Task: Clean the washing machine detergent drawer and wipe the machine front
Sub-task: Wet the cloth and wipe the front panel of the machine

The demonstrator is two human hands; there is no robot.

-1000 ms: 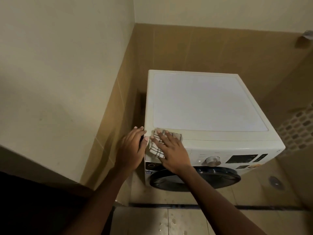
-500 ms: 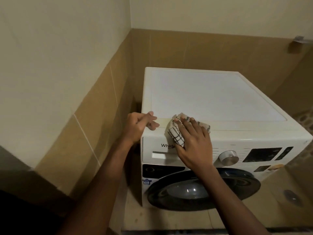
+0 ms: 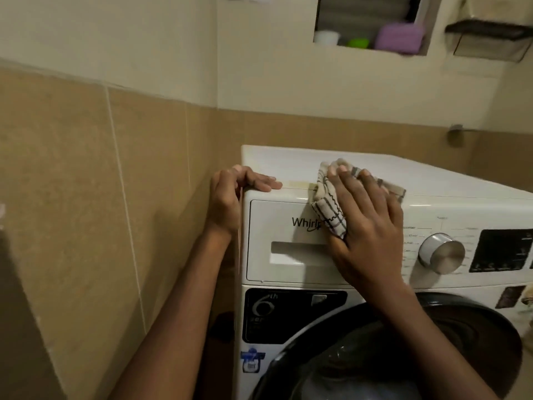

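Now right hand (image 3: 369, 226), fingers flat, presses cloth (image 3: 328, 209) on drawer (image 3: 277, 226); left hand (image 3: 227, 197) grips machine (image 3: 288, 160) corner

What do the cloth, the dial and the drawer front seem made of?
Cloth: woven fabric, beige with dark checks; it bunches and creases. Dial: metal or metallised plastic, unclear; brushed silver sheen. Drawer front: likely moulded plastic, glossy white; smooth with a recessed grip.
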